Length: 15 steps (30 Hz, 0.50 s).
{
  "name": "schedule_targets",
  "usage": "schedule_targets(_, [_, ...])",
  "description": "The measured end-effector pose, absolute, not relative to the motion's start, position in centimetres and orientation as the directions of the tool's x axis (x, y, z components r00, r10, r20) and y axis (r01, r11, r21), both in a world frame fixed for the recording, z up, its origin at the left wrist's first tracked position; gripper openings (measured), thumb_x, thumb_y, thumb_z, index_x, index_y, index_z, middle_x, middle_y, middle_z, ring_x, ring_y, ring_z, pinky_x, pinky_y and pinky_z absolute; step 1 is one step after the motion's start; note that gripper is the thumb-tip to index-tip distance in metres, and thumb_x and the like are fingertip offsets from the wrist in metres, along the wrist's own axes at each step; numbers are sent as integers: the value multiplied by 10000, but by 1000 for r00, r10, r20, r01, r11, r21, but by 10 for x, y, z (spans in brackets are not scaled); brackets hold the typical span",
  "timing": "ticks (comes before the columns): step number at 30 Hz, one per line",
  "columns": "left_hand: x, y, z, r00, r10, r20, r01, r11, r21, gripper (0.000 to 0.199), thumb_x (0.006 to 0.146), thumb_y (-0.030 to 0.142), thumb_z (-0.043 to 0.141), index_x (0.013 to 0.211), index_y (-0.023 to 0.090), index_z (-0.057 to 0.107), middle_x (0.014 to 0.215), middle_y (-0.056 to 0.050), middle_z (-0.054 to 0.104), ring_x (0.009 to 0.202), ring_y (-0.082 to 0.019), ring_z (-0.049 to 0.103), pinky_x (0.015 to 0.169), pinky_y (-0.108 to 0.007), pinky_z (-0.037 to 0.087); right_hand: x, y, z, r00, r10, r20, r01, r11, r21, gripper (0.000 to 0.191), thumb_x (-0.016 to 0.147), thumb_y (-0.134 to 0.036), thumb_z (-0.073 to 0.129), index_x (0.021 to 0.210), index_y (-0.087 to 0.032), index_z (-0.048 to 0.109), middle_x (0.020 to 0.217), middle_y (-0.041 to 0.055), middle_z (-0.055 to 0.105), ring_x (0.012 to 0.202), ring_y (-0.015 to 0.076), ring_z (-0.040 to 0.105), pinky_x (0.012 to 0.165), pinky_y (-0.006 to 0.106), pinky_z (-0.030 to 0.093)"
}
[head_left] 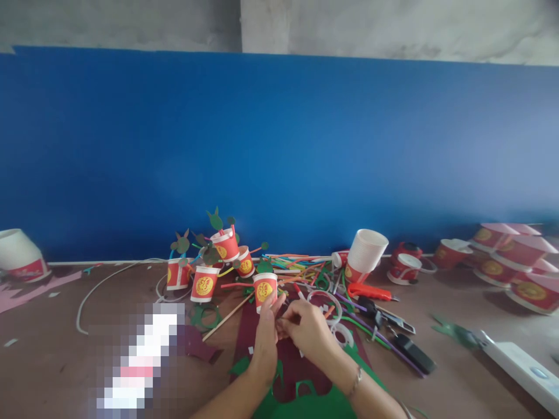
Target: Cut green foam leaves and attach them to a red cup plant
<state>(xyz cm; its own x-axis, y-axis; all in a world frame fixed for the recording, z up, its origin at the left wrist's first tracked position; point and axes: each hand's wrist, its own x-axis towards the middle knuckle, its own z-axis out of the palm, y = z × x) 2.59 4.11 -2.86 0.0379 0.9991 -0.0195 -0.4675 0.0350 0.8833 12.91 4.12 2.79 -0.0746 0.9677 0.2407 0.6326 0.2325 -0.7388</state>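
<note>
My left hand [266, 334] is held upright with its fingers stretched out. Its fingertips overlap the lower part of a red and white paper cup [264, 291]; whether they touch it I cannot tell. That cup carries a green paper piece [264, 265] at its top and a red straw [238, 285] at its side. Beside the left palm, my right hand [308, 326] has its fingers pinched together, and what sits between them is too small to name. Beneath both hands lie dark red paper [290, 369] and cut green paper [310, 404].
Several decorated paper cups [204, 284] stand left of centre. Coloured straws [292, 265] lie piled behind the hands. To the right are tape rolls [343, 336], an orange cutter [370, 292], keys with a black fob [410, 352], stacked white cups [365, 250] and scissors [456, 333]. A blue panel [279, 151] borders the table.
</note>
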Motion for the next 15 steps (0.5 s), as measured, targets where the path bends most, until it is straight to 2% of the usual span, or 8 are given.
schedule_targets(2, [27, 38, -26, 42, 999, -6, -463, 25, 886, 601, 775, 599, 502, 1218, 200, 428, 1155, -144, 615, 811, -218, 670, 564, -276, 524, 134, 48, 25, -15, 991, 133, 465, 125, -876, 174, 692, -232, 579, 530, -178, 548, 521, -3, 571, 492, 124, 497, 465, 227, 379])
schedule_targets(4, [27, 36, -23, 72, 997, 19, -417, 13, 909, 470, 789, 542, 530, 1090, 188, 461, 893, -76, 682, 590, -155, 653, 469, -235, 492, 138, 54, 23, -12, 998, 67, 347, 67, -936, 244, 703, -322, 597, 529, -168, 524, 475, -19, 525, 448, 101, 447, 426, 214, 341])
schedule_targets(6, [28, 34, -21, 117, 993, 36, -368, 10, 930, 365, 799, 525, 526, 919, 186, 466, 617, 20, 621, 409, -102, 560, 370, -188, 419, 141, 57, 22, -44, 998, 38, 279, 49, -959, 299, 714, -382, 598, 536, -160, 506, 467, -29, 491, 445, 86, 414, 424, 207, 316])
schedule_targets(8, [28, 35, -21, 137, 990, 40, -324, 6, 946, 347, 802, 528, 515, 789, 192, 432, 462, 83, 497, 311, -63, 451, 306, -149, 323, 142, 59, 21, -66, 998, 23, 248, 39, -968, 336, 728, -417, 587, 539, -156, 490, 473, -39, 458, 453, 78, 387, 429, 204, 297])
schedule_targets(11, [28, 36, -21, 112, 993, 45, -274, -12, 962, 365, 796, 531, 516, 714, 195, 399, 425, 110, 411, 275, -30, 356, 284, -129, 239, 142, 58, 20, -72, 997, 37, 271, 55, -961, 376, 749, -449, 559, 527, -159, 468, 474, -51, 406, 464, 75, 353, 435, 206, 276])
schedule_targets(15, [28, 38, -18, 82, 995, 61, -255, -38, 966, 365, 795, 527, 506, 691, 193, 403, 455, 107, 399, 282, -23, 345, 290, -135, 238, 142, 56, 23, -36, 993, 114, 384, 119, -916, 399, 797, -459, 489, 531, -161, 484, 489, -42, 414, 488, 89, 365, 454, 216, 275])
